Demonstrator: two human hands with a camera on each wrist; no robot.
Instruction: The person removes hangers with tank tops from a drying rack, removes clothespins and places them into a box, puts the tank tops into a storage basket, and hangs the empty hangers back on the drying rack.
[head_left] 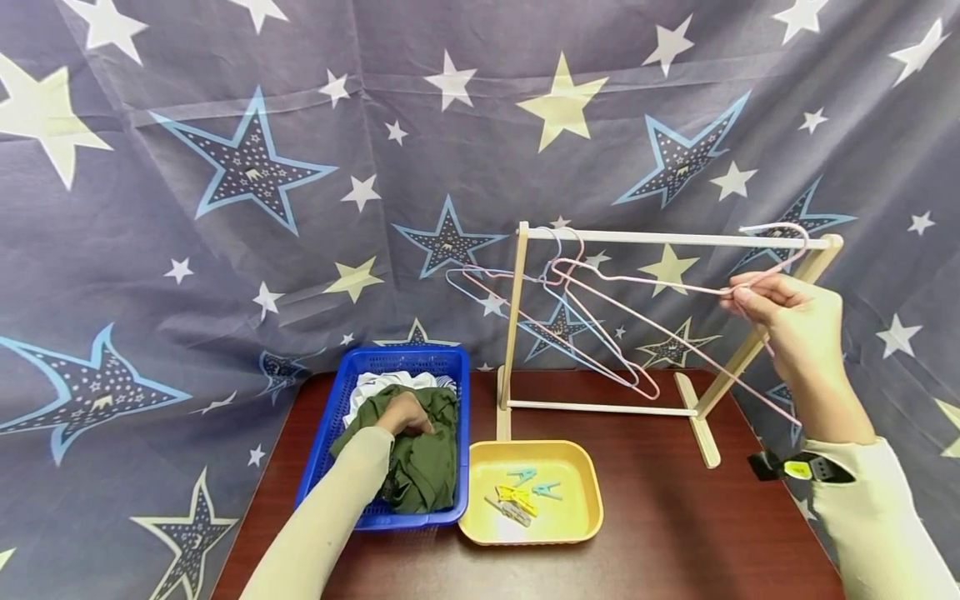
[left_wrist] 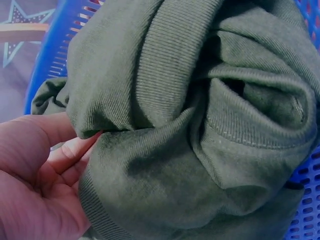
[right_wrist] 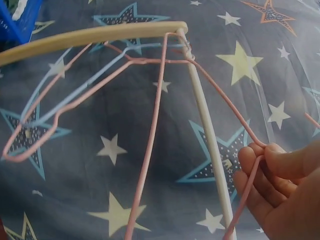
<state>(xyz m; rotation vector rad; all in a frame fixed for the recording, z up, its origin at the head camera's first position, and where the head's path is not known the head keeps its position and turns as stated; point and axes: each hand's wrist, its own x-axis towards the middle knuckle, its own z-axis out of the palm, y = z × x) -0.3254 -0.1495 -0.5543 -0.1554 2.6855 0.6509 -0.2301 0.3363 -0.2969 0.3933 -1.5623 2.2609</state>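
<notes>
My left hand (head_left: 405,414) reaches into the blue basket (head_left: 463,433). In the left wrist view, its thumb and fingers pinch a fold of the dark green garment (left_wrist: 150,175), which has ribbed bands and lies bunched up. A white garment (head_left: 386,382) lies behind the green one. Raised at the right end of the rack, my right hand (head_left: 798,333) pinches a pink wire hanger (head_left: 667,284) just below its hook. Nothing hangs on this hanger, and its far end reaches left close to the other hangers.
A wooden rack with a white top rail (head_left: 645,237) stands at the back right of the table (head_left: 645,500). At its left end hang a blue hanger (head_left: 611,372) and another pink hanger (head_left: 651,392). A yellow tray (head_left: 588,525) holds several clothespins (head_left: 517,498).
</notes>
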